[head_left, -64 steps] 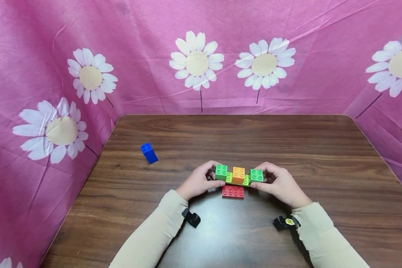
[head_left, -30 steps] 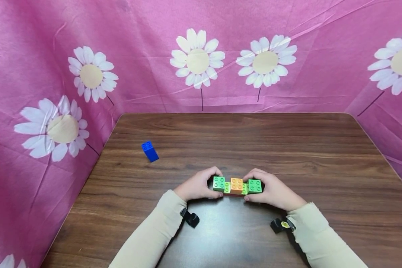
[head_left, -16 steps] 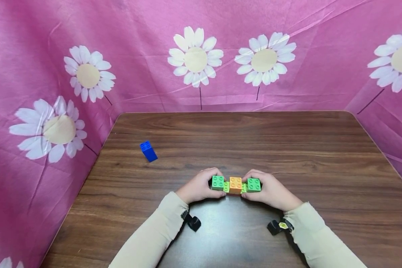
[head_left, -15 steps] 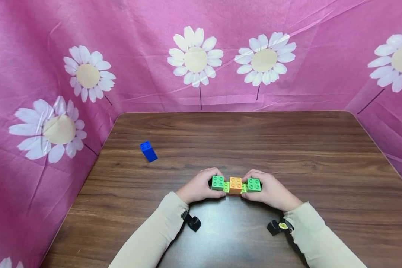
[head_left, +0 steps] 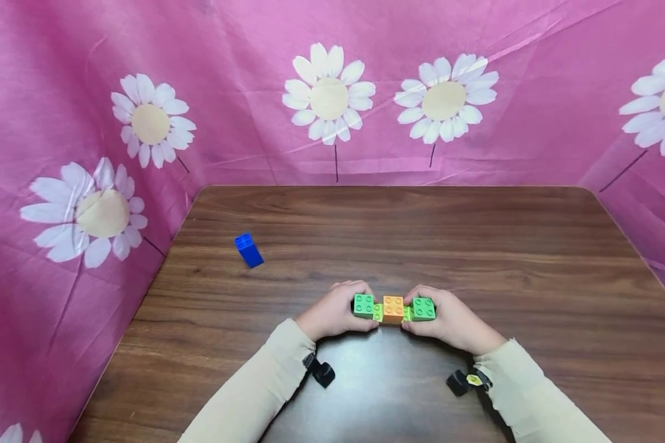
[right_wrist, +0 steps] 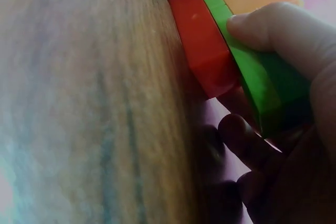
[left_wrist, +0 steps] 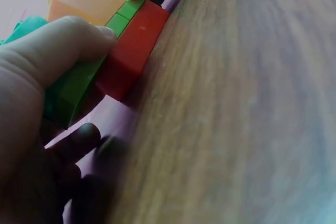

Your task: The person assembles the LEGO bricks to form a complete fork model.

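A row of toy building bricks sits between both hands: a green brick [head_left: 364, 306] at the left end, an orange brick [head_left: 393, 309] in the middle and another green brick [head_left: 423, 309] at the right end, all on a long light green brick [left_wrist: 118, 23]. Under its middle is a red brick [right_wrist: 202, 40], resting on the table and mostly hidden in the head view. My left hand [head_left: 339, 312] grips the left end, its thumb along the near side. At the right end, my right hand [head_left: 451, 317] does the same, thumb pressed against the light green brick.
A blue brick [head_left: 249, 250] stands alone toward the back left of the brown wooden table [head_left: 449, 234]. Pink cloth [head_left: 238, 111] with white daisies hangs behind and along the sides.
The green and orange row, first held above and behind the red brick, has come down over it and now covers it. In the last half second the hands have hardly moved.
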Demonstrator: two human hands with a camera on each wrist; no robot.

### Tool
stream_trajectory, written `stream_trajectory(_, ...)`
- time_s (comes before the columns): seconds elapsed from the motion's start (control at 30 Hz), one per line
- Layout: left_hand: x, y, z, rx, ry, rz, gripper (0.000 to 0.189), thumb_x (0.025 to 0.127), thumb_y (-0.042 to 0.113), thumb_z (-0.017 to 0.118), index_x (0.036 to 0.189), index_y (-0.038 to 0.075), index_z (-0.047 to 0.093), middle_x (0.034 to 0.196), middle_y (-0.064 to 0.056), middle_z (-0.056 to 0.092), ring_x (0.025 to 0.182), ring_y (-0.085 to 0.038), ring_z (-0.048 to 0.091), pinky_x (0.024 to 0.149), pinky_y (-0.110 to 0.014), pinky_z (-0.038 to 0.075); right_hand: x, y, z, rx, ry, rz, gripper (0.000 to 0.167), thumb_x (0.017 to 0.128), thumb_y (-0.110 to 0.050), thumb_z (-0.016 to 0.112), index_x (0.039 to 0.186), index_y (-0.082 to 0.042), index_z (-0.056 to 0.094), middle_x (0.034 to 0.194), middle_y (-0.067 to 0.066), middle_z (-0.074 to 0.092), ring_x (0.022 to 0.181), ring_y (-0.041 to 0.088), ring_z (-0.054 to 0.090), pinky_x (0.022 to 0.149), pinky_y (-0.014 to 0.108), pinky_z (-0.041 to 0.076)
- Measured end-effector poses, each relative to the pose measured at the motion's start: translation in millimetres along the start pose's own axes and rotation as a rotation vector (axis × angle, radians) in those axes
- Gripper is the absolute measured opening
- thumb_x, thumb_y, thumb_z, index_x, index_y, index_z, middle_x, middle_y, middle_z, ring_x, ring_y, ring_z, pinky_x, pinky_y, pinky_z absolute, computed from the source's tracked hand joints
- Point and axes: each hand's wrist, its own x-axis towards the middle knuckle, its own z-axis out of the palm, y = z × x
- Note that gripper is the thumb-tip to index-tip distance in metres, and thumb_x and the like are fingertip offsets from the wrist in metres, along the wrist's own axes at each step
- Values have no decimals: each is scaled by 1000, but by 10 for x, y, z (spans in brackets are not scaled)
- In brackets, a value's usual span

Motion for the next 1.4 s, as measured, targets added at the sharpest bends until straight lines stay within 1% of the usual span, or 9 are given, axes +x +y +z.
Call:
stream_trajectory(0.27,12,-30,-11,-59,-8,9,37,79,31,86,109,22,66,107,13,66,96,-5,55,96,-33,41,-28,87,43,12,72,-29,37,77,-24,88,105,-29,65,97,-5,67,78,11,61,68,27,52)
stream_trajectory(0.4,5,-29,-73,-148,-25,14,41,82,33,84,116,20,65,110,10,65,95,-5,57,90,-28,46,-24,97,41,0,102,-49,36,76,-24,89,104,-29,66,97,-6,68,79,11,61,68,27,51)
stream_trajectory(0.5,-12,-19,-146,-229,4,38,44,85,29,82,122,13,63,114,4,66,98,-9,60,88,-28,50,-21,99,45,-10,115,-60,36,76,-24,90,103,-28,67,96,-6,68,78,11,60,68,27,50)
stream_trajectory(0.63,-40,-2,-270,-246,105,104,40,89,24,79,121,6,63,113,-5,68,99,-16,64,89,-34,53,-22,92,44,-15,120,-61,36,75,-24,90,103,-30,67,96,-8,68,78,11,60,68,27,49)
stream_trajectory(0.73,-68,-1,-365,-224,182,138,33,91,21,76,117,6,65,109,-6,69,95,-19,67,86,-36,55,-27,86,39,-16,118,-57,36,75,-24,89,102,-31,66,96,-9,67,79,10,60,69,28,49)
stream_trajectory(1.0,-132,-48,-643,-115,428,203,22,91,14,74,110,7,67,110,-5,67,100,-17,62,86,-40,53,-32,89,46,-8,114,-63,37,76,-25,89,103,-32,65,96,-9,67,77,10,59,68,27,49)
stream_trajectory(1.23,-242,-131,-946,-130,643,181,21,89,7,75,109,3,68,115,-6,67,106,-22,60,89,-47,48,-27,104,57,-13,118,-71,37,75,-25,89,102,-32,65,95,-9,67,77,10,59,68,27,49)
stream_trajectory(1.33,-299,-197,-1064,-125,727,157,22,87,2,75,108,2,68,114,-11,67,106,-24,60,91,-50,45,-26,106,63,-12,118,-74,37,75,-25,89,102,-32,65,96,-9,67,77,9,59,68,27,49)
stream_trajectory(1.4,-357,-144,-1151,-116,773,135,23,86,-2,74,108,-2,67,113,-17,67,106,-25,59,93,-49,44,-27,109,69,-13,116,-76,36,76,-26,89,102,-31,66,96,-9,67,77,9,59,68,27,49)
